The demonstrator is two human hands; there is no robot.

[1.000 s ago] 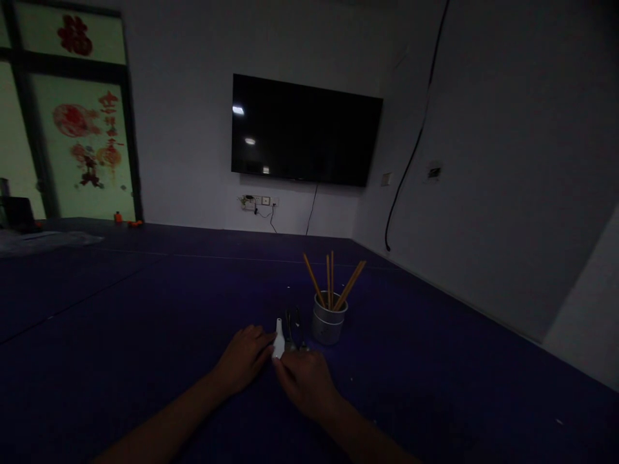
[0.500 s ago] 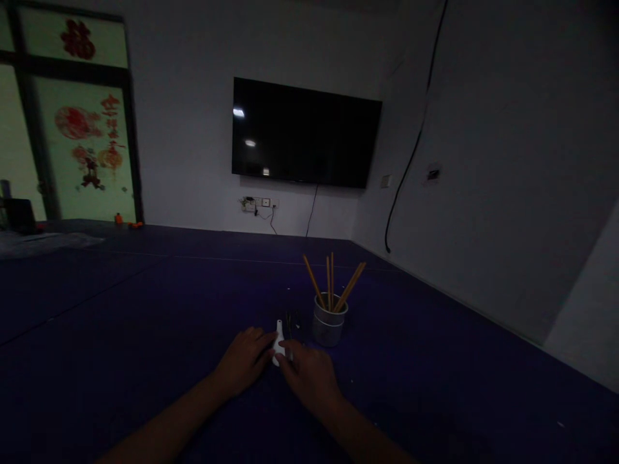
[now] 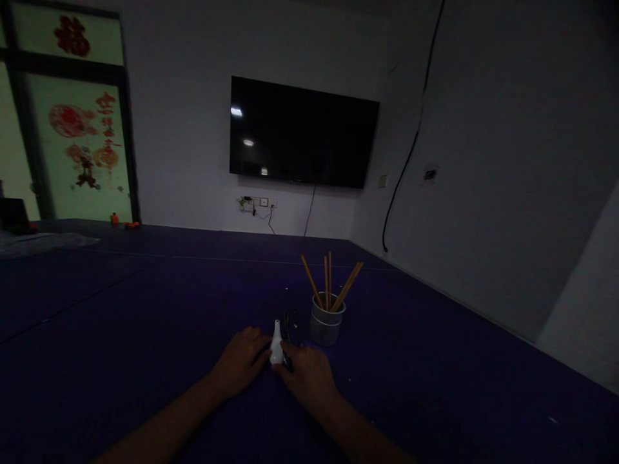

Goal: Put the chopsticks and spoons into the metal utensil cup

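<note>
White soup spoon [image 3: 276, 345] between two hands on a dark blue-purple surface [image 3: 203, 303]

The spoon lies near the front of the surface, its holed handle pointing away and its bowl nearest the person. The left hand [image 3: 242, 361] meets its left edge, thumb and forefinger parted at the tips, the other fingers close together; whether they grip it, I cannot tell. The right hand [image 3: 312, 380] reaches the bowl from the other side, thumb and forefinger apart at the tips; whether these pinch anything is unclear in the gloom. Slim dark utensils [image 3: 286, 327] lie just beside the spoon, partly hidden by the right hand.

To their right stands a grey metal cup [image 3: 326, 328] with wooden chopsticks [image 3: 347, 287] fanning upward. Thin seams cross the broad surface, and small pale specks [image 3: 553, 419] dot it. At its far left are a crumpled clear plastic sheet [image 3: 46, 243], a black object [image 3: 13, 214] and small orange items [image 3: 115, 219].

The room is dim. A wide black television [image 3: 304, 135] hangs on the facing wall [image 3: 184, 129], lights reflected in its dark screen, above a row of sockets [image 3: 264, 202]. A black cable [image 3: 406, 164] trails down the right wall [image 3: 493, 142]. At left, a dark-framed glass door [image 3: 91, 154] bears red decorations [image 3: 68, 120].
</note>
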